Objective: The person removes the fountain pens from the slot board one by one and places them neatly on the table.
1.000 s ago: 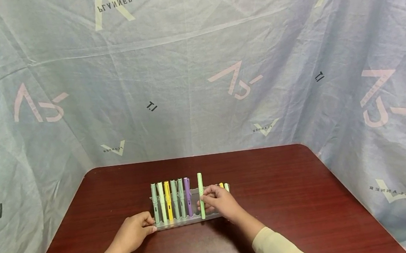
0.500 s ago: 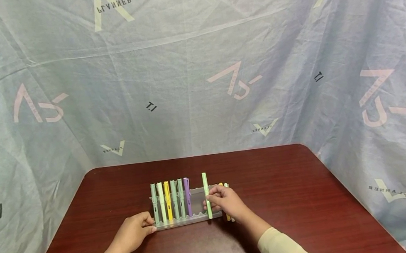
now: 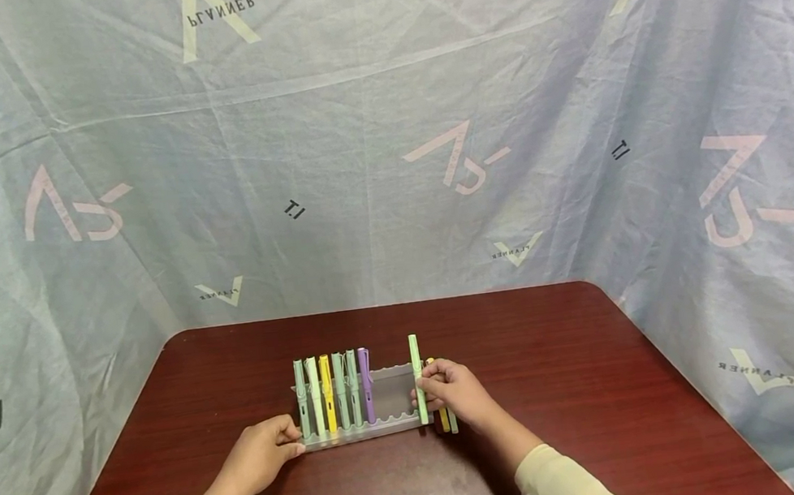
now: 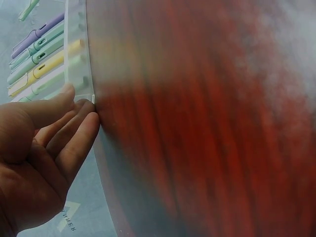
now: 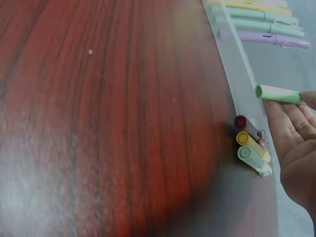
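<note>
Head view: right hand (image 3: 450, 392) pinches a slim pale-green pen (image 3: 417, 377) upright at the right end of the frosted scalloped plastic rack (image 3: 362, 431), mid-tabletop toward the near edge. Left wrist view: left hand (image 4: 37, 148) fingers rest straight against the rack's end. Right wrist view: three capped pens (image 5: 252, 145) lie on glossy wood
</note>
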`<state>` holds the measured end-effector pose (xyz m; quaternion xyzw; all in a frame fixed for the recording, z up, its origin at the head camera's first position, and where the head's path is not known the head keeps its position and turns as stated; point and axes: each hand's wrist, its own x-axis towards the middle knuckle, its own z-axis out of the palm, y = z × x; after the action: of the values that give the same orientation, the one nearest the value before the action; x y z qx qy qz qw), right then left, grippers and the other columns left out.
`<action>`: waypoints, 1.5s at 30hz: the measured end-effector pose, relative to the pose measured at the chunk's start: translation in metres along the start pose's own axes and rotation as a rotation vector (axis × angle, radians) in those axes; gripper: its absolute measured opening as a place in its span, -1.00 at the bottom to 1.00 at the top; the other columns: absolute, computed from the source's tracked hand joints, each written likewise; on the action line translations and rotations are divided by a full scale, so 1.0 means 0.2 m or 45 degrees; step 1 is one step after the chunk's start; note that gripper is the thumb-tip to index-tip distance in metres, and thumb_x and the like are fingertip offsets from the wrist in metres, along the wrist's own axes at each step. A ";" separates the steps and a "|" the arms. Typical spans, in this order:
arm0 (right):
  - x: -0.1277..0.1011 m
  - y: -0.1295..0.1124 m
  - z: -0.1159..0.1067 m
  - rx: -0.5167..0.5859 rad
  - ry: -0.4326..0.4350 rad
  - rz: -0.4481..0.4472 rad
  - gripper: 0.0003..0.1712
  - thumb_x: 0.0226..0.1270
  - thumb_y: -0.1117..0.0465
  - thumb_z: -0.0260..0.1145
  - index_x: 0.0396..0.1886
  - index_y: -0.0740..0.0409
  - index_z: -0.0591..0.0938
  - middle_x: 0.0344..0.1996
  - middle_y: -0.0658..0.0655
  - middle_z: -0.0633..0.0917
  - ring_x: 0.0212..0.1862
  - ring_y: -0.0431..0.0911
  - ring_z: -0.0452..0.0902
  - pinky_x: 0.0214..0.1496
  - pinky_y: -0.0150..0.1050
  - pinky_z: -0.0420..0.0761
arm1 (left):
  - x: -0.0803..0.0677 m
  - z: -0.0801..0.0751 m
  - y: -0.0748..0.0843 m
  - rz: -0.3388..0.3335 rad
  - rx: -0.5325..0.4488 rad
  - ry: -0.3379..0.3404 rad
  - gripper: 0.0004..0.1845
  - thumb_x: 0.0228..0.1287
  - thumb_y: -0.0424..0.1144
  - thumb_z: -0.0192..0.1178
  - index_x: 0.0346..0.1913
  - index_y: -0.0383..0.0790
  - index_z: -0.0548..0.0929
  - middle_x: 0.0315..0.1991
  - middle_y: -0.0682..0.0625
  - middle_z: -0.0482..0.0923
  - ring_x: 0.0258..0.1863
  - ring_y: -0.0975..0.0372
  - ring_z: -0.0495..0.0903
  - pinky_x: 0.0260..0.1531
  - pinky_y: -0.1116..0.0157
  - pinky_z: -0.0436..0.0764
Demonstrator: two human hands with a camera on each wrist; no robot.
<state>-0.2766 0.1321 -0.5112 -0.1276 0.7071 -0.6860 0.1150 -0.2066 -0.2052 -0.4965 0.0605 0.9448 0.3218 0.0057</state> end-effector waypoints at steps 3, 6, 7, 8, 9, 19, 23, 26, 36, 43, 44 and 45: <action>-0.01 -0.01 -0.02 -0.004 0.003 0.010 -0.77 0.42 0.32 0.21 -0.11 0.45 0.45 -0.17 0.62 0.63 -0.14 0.41 0.64 -0.14 0.01 0.68 | 0.00 0.00 0.00 0.010 -0.003 0.003 -0.80 0.14 -0.31 0.40 -0.44 -0.02 0.55 -0.43 0.20 0.68 -0.43 0.37 0.54 -0.37 0.31 0.46; -0.02 -0.01 -0.04 -0.018 0.005 0.019 -0.77 0.42 0.31 0.21 -0.11 0.44 0.45 -0.17 0.61 0.64 -0.13 0.40 0.65 -0.15 0.00 0.69 | 0.00 0.00 0.00 0.031 -0.012 0.009 -0.79 0.12 -0.32 0.40 -0.44 -0.03 0.54 -0.43 0.19 0.69 -0.43 0.39 0.55 -0.38 0.34 0.46; -0.02 0.00 -0.04 -0.024 0.008 0.021 -0.77 0.42 0.31 0.22 -0.12 0.43 0.46 -0.18 0.60 0.65 -0.14 0.39 0.65 -0.15 -0.02 0.69 | 0.00 0.00 -0.01 0.038 -0.015 0.012 -0.79 0.12 -0.32 0.40 -0.45 -0.04 0.54 -0.43 0.19 0.70 -0.43 0.39 0.55 -0.39 0.34 0.46; -0.02 0.00 -0.05 -0.030 0.005 0.015 -0.76 0.43 0.30 0.21 -0.11 0.44 0.45 -0.18 0.60 0.64 -0.14 0.38 0.65 -0.16 -0.03 0.69 | 0.00 0.00 -0.01 0.045 -0.016 0.013 -0.79 0.11 -0.32 0.40 -0.45 -0.04 0.54 -0.43 0.18 0.70 -0.43 0.40 0.56 -0.39 0.35 0.46; -0.02 0.00 -0.06 -0.027 0.009 0.016 -0.76 0.43 0.30 0.22 -0.12 0.44 0.45 -0.18 0.60 0.65 -0.14 0.38 0.66 -0.17 -0.03 0.69 | 0.00 0.00 -0.01 0.050 -0.019 0.015 -0.79 0.11 -0.32 0.41 -0.45 -0.04 0.54 -0.43 0.18 0.70 -0.43 0.40 0.56 -0.40 0.36 0.46; -0.04 -0.01 -0.15 -0.105 0.074 0.043 -0.70 0.44 0.26 0.22 -0.09 0.46 0.43 -0.21 0.57 0.65 -0.22 0.29 0.69 -0.21 0.00 0.69 | 0.00 0.00 0.00 0.034 -0.008 0.018 -0.77 0.09 -0.32 0.41 -0.47 -0.03 0.53 -0.37 0.16 0.72 -0.36 0.34 0.62 -0.35 0.31 0.49; -0.04 0.01 -0.19 -0.136 0.098 0.059 -0.71 0.43 0.25 0.23 -0.09 0.44 0.46 -0.21 0.54 0.65 -0.24 0.24 0.69 -0.23 -0.02 0.70 | 0.00 0.00 0.00 0.031 -0.012 0.013 -0.78 0.10 -0.32 0.41 -0.46 -0.04 0.53 -0.39 0.16 0.71 -0.38 0.35 0.61 -0.36 0.31 0.48; -0.04 0.02 -0.21 -0.146 0.116 0.071 -0.71 0.43 0.24 0.24 -0.10 0.44 0.47 -0.23 0.51 0.67 -0.27 0.19 0.70 -0.24 -0.04 0.70 | -0.01 -0.01 0.01 0.045 -0.019 0.009 -0.79 0.11 -0.31 0.41 -0.45 -0.05 0.54 -0.40 0.16 0.71 -0.40 0.36 0.58 -0.38 0.31 0.47; -0.06 0.02 -0.27 -0.191 0.187 0.123 -0.69 0.42 0.21 0.26 -0.10 0.42 0.48 -0.24 0.43 0.70 -0.33 0.04 0.67 -0.24 -0.03 0.70 | 0.00 0.00 -0.01 0.040 -0.020 0.016 -0.79 0.10 -0.31 0.41 -0.45 -0.03 0.55 -0.44 0.18 0.69 -0.46 0.39 0.53 -0.40 0.35 0.44; -0.08 0.03 -0.29 -0.230 0.239 0.174 -0.71 0.42 0.21 0.25 -0.13 0.41 0.50 -0.28 0.39 0.68 -0.36 0.05 0.66 -0.28 -0.02 0.70 | 0.00 0.00 -0.01 0.068 -0.025 0.010 -0.80 0.11 -0.31 0.41 -0.44 -0.05 0.55 -0.42 0.16 0.70 -0.45 0.39 0.53 -0.41 0.34 0.44; -0.08 0.03 -0.29 -0.237 0.252 0.188 -0.71 0.41 0.21 0.26 -0.14 0.40 0.51 -0.31 0.35 0.67 -0.37 0.03 0.64 -0.29 -0.02 0.70 | 0.00 0.00 -0.01 0.068 -0.025 0.009 -0.80 0.11 -0.30 0.41 -0.44 -0.05 0.55 -0.42 0.16 0.70 -0.45 0.39 0.53 -0.41 0.34 0.44; -0.08 0.04 -0.29 -0.240 0.262 0.200 -0.72 0.40 0.21 0.26 -0.15 0.39 0.52 -0.34 0.30 0.64 -0.39 0.01 0.62 -0.30 -0.03 0.70 | 0.00 0.00 -0.01 0.065 -0.022 0.008 -0.80 0.11 -0.30 0.41 -0.44 -0.05 0.55 -0.42 0.17 0.70 -0.44 0.39 0.54 -0.41 0.34 0.44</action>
<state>-0.2818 0.1930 -0.5168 -0.0110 0.7843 -0.6148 0.0827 -0.2062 -0.2071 -0.4967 0.0837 0.9401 0.3303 -0.0049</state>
